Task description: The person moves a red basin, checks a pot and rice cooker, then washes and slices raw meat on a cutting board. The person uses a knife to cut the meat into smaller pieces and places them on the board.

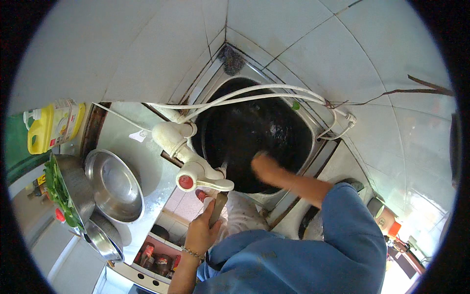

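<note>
Left hand (200, 232), near the lower edge with a bracelet at its wrist, is closed around the handle (219, 205) of a large black wok (254, 134), gripping it just below the rim. Right hand (264, 165) reaches further in, over the near part of the wok's inner surface; it is blurred, so I cannot tell whether its fingers are spread or curled, nor whether it holds a scrubber. The blue sleeve (350, 230) of that arm fills the near right.

The wok sits in a steel sink (313, 125) set into the tiled corner, dark and wet inside. Just left of it, a white tap (188, 161) with a red-capped lever hangs over the rim, and thin white hoses (254, 93) arc across the far side.

By the look of it, this is the scrubbing step of washing the wok: one hand steadies, the other works the inside. Going on would call for a firm hold on the handle while the wok is turned or tilted.

On the counter to the left stand empty steel bowls (115, 186), a bowl of green leaves (61, 193), and, farther, a yellow jug (51, 126).
</note>
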